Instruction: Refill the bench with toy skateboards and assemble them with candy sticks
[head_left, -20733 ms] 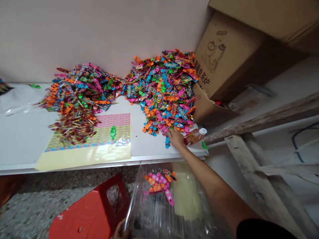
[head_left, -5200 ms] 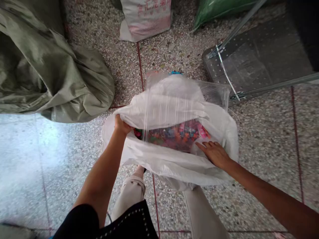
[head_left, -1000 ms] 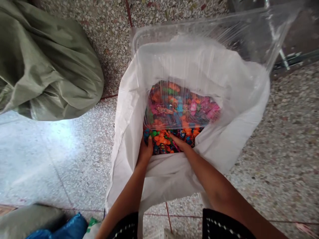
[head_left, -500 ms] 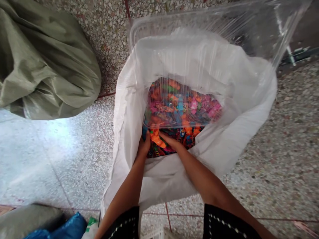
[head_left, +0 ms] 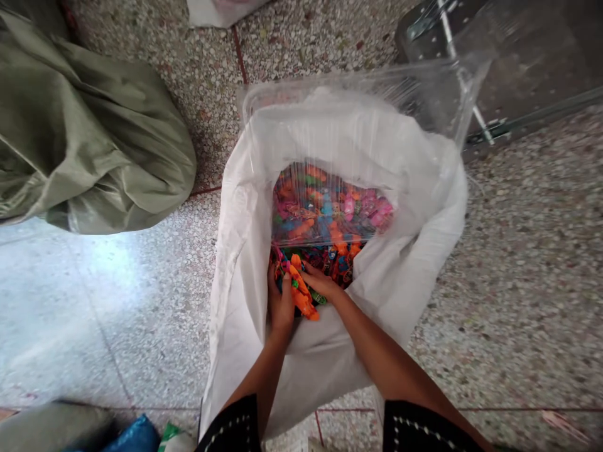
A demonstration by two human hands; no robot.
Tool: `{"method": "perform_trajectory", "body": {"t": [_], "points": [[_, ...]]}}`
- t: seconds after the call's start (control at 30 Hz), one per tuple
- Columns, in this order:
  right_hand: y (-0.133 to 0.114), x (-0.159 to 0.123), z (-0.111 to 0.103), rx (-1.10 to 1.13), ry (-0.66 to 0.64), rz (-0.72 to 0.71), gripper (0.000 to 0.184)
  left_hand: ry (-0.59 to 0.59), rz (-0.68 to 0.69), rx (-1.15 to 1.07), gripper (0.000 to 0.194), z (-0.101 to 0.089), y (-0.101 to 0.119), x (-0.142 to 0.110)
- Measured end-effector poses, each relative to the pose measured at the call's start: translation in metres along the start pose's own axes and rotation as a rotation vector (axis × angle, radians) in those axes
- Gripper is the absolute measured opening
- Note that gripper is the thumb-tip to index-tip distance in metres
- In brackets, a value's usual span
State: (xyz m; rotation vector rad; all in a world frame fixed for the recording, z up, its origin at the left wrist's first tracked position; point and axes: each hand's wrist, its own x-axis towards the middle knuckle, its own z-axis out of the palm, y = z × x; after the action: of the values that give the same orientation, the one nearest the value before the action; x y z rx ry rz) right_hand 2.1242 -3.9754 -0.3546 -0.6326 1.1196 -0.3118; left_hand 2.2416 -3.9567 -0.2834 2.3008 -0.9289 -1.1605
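Lifted toys slightly since the earlier frame, cupping them in curled fingers of left hand and right hand, inside white sack. Surrounded by speckled floor, with olive sack at left, dark trolley beyond.

right hand: some fingers apparently hidden by toys | olive sack: cut off left | blue bag: cut off below
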Motion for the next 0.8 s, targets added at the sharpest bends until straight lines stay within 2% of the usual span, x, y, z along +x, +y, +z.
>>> {"method": "perform_trajectory", "body": {"t": [0.13, 0.23, 0.37, 0.47, 0.53, 0.63, 0.73, 0.8], "points": [[-0.029, -0.062, -0.005, -0.119, 0.096, -0.191, 0.052, 0.008, 0.016, -0.107, 0.052, -0.009, 0.037, -0.053], [-0.061, -0.111, -0.012, -0.196, 0.138, -0.272, 0.051, -0.018, -0.012, -0.176, 0.053, -0.015, 0.067, -0.088], [-0.119, -0.166, -0.025, -0.337, 0.196, -0.270, 0.053, -0.023, -0.056, -0.325, 0.054, -0.016, 0.106, -0.124], [-0.152, -0.192, -0.033, -0.455, 0.227, -0.213, 0.054, -0.049, -0.142, -0.472, 0.056, -0.011, 0.126, -0.142], [-0.160, -0.203, -0.037, -0.507, 0.245, -0.171, 0.054, -0.073, -0.204, -0.544, 0.057, -0.005, 0.130, -0.151], [-0.157, -0.216, -0.043, -0.539, 0.275, -0.124, 0.053, -0.110, -0.268, -0.574, 0.057, 0.006, 0.131, -0.164], [-0.158, -0.237, -0.056, -0.539, 0.349, -0.175, 0.051, -0.161, -0.224, -0.542, 0.057, 0.017, 0.144, -0.174], [-0.170, -0.251, -0.070, -0.531, 0.429, -0.226, 0.053, -0.237, -0.147, -0.556, 0.058, 0.022, 0.167, -0.176]]}}
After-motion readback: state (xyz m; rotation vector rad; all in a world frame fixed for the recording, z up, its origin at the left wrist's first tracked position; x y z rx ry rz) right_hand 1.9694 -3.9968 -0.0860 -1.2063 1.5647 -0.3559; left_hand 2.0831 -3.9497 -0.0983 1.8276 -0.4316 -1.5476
